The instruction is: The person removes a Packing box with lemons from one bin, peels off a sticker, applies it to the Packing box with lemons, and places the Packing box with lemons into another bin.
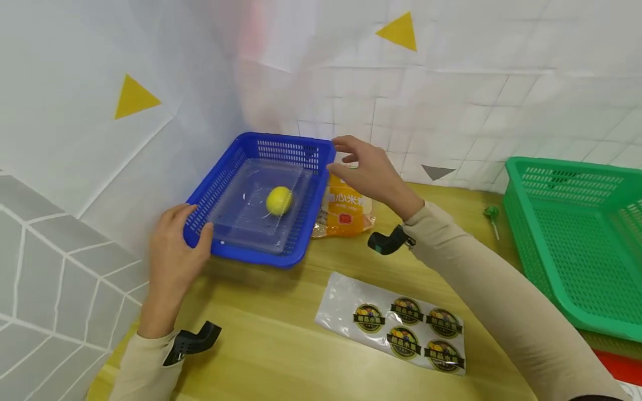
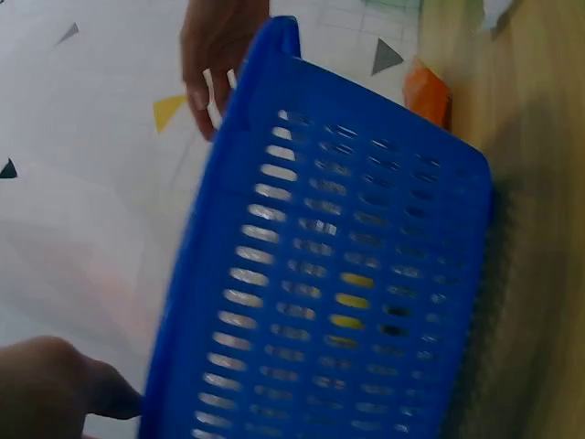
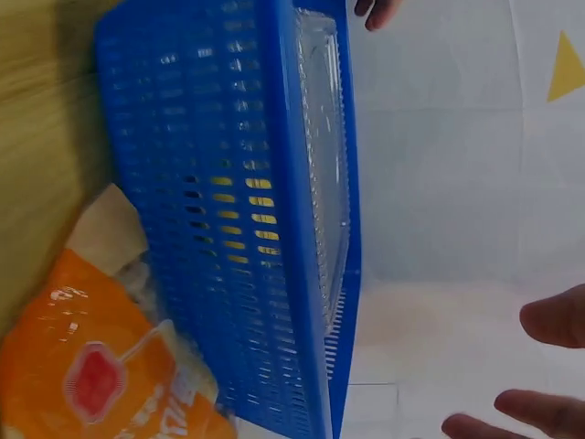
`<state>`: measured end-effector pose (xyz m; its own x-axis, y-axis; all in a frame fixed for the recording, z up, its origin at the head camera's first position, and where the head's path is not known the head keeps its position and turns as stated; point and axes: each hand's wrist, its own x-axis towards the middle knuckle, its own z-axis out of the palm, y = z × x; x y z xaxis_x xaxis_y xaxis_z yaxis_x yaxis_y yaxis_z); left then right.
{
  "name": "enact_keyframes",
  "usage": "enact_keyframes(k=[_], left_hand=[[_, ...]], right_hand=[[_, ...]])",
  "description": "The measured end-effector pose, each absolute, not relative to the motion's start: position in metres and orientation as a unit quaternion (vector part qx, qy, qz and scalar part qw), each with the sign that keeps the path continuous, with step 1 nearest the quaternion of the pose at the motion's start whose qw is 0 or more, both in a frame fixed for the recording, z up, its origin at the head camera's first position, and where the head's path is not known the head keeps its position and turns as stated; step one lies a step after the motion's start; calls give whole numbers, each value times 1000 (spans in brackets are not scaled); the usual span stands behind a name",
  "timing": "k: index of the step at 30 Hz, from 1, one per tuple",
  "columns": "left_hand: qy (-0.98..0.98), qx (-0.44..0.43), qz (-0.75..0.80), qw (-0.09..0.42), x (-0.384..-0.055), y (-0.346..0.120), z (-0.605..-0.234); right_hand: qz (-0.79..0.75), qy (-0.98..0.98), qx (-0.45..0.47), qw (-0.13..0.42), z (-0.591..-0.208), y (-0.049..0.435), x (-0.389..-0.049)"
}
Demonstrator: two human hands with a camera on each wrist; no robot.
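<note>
A blue plastic basket [image 1: 296, 259] stands in the corner by the wall. Inside it lies a clear plastic box [image 1: 246, 195] with a round yellow fruit or ball [image 1: 278, 201]; whether that is in or on the box, I cannot tell. My left hand [image 1: 175, 245] is at the basket's front left corner, thumb and fingers spread, the thumb close to the rim. Over the back right corner hovers my right hand [image 1: 368, 172], fingers loosely bent, holding nothing. In the right wrist view, the right fingers [image 3: 539, 412] are apart from the rim.
An orange food packet [image 1: 346, 214] lies against the basket's right side. Nearer the front is a clear sheet of round fruit stickers [image 1: 391, 323]. A green basket [image 1: 541, 267] stands at the right, with a green lollipop [image 1: 491, 213] beside it. White walls close off the back and left.
</note>
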<state>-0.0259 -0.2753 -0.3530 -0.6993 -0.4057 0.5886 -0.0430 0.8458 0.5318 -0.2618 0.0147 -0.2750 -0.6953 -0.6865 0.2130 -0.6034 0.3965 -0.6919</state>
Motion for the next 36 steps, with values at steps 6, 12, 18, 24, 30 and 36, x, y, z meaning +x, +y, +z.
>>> enact_keyframes(k=[6, 12, 18, 24, 30, 36], left_hand=[[-864, 144, -231, 423, -18, -272, -363], [-825, 211, -277, 445, -16, -258, -377], [-727, 290, -466, 412, -17, -247, -383], [-533, 260, -712, 377, -21, -239, -382], [-441, 196, -791, 376, -29, -235, -382], [-408, 176, -820, 360, -34, -234, -383]], right_hand=[[-347, 837, -411, 100, -266, -29, -281], [-314, 842, -421, 126, -268, -53, -298], [-325, 849, -382, 165, -275, -74, -309], [-358, 868, -269, 215, -281, -90, -309], [-469, 816, -164, 295, -288, -94, -303], [-544, 768, -126, 313, -301, -93, -298]])
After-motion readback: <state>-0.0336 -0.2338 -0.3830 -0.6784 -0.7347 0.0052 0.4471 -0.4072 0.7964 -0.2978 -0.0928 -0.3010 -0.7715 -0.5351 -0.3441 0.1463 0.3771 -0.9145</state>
